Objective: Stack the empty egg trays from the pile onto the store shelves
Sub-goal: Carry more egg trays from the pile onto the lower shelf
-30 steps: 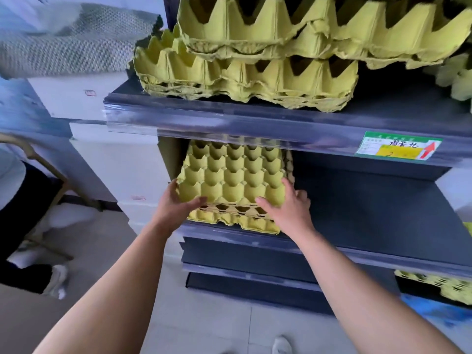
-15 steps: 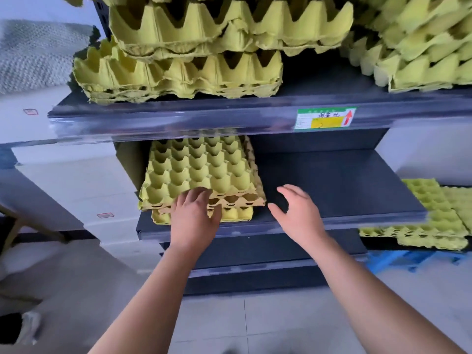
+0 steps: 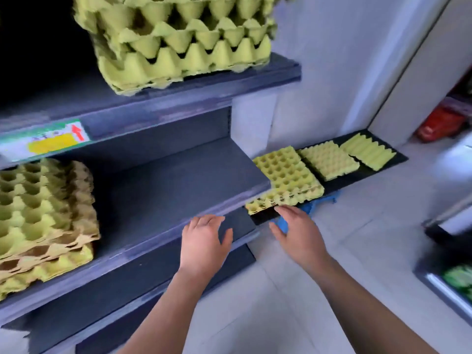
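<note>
**Both hands empty between the shelving and the floor-level tray piles**

The left hand (image 3: 204, 241) is spread flat, fingers straight, over the front edge of the middle shelf (image 3: 178, 185) and grips nothing. The right hand (image 3: 298, 233) is likewise open and empty. Its fingertips (image 3: 286, 210) reach the near corner of the nearest pile (image 3: 286, 180) of yellow-green egg trays; contact cannot be confirmed. This pile lies on a low black board (image 3: 364, 170) at floor level, right of the shelving, with a second pile (image 3: 328, 159) and a third pile (image 3: 367, 152) beyond it in a row. A blue object (image 3: 310, 208) shows beneath the board's near end. A shelved stack (image 3: 43, 213) of trays, some brownish, sits at the left of the middle shelf. An upper stack (image 3: 184, 39) occupies the upper shelf (image 3: 242, 80), whose front edge carries a green and yellow label (image 3: 46, 141) with a red arrow
</note>
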